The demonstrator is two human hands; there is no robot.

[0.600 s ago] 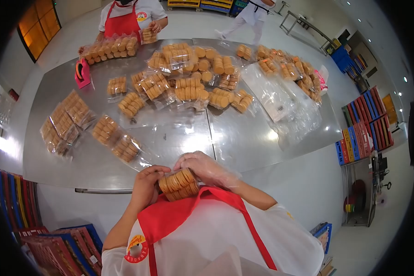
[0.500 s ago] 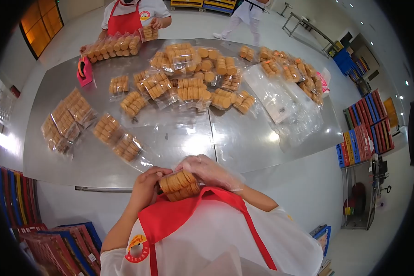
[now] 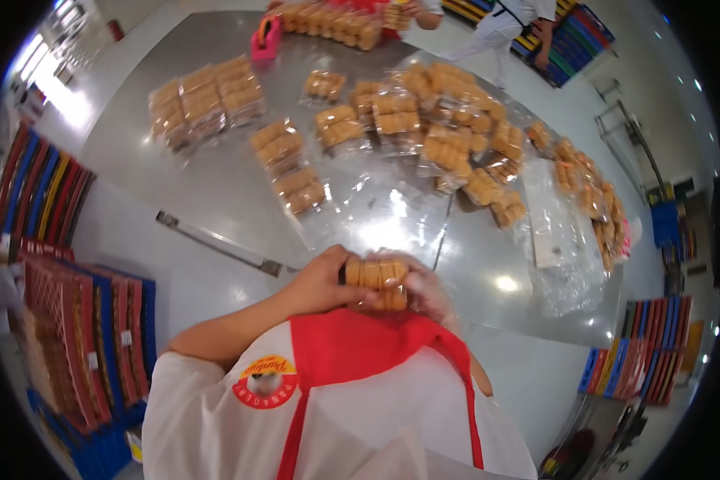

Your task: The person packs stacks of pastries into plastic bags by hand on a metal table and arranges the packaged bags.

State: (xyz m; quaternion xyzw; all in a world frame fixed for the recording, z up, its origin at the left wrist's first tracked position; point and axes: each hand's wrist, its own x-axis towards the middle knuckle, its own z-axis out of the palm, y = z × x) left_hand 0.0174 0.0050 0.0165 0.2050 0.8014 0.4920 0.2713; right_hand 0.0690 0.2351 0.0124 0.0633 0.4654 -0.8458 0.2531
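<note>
Close to my chest is a clear pack of round brown biscuits (image 3: pixel 378 274), stacked in rows. My left hand (image 3: pixel 326 282) is bare and grips the pack from its left side, fingers wrapped round the edge. On the opposite side, my right hand (image 3: pixel 430 290) wears a thin clear glove and holds the right end; some of its fingers are hidden behind the pack. Just beyond, two packs of biscuits (image 3: pixel 278 148) lie end to end on the steel table (image 3: pixel 376 200). Three more packs (image 3: pixel 206 100) lie side by side farther left.
A pile of biscuit packs (image 3: pixel 448 120) covers the table's middle and right. Clear plastic bags (image 3: pixel 564 248) lie at the right. A pink tape dispenser (image 3: pixel 266 38) stands at the far edge, where a co-worker in a red apron stands. Crates (image 3: pixel 88 336) are stacked at lower left.
The head view has swung, so the table's things appear shifted. Between my hands the pack has turned until its rows face up, and my left hand now reaches farther round it.
</note>
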